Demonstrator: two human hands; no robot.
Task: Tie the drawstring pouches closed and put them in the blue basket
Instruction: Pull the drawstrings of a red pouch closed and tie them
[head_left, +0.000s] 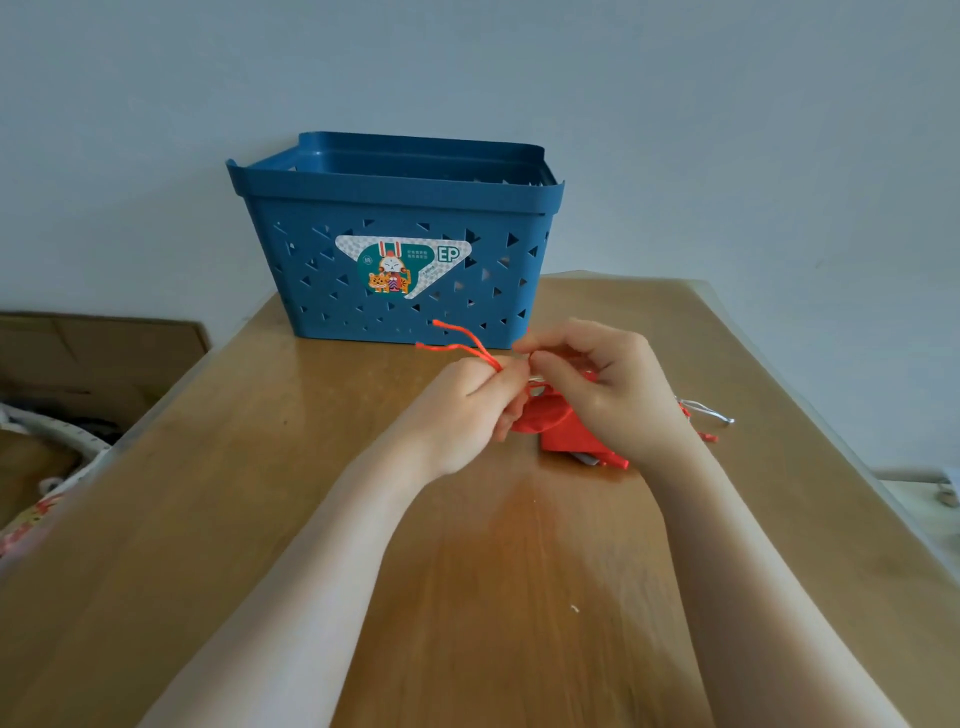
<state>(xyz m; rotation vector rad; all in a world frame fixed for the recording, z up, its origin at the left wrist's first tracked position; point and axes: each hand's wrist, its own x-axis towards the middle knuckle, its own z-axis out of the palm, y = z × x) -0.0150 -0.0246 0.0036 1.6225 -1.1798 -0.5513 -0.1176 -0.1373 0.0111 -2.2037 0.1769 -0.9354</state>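
Because the table carries everything, you work at its middle, where both forearms can reach in from the near edge. Your blue basket stands at the far edge, towards the far left corner, its open top facing up, so a finished pouch needs only a short lift forward; from this angle you cannot tell what lies inside it. Just in front of the basket you hold the red pouch between both hands, its body hanging down to the tabletop, which leaves the neck free for tying. Your right hand pinches at the neck with curled fingers. Your left hand is curled round the red drawstring, whose two loose ends stick out towards the basket. Near the right edge, more cord ends peek from behind your right wrist, likely pouches still waiting.
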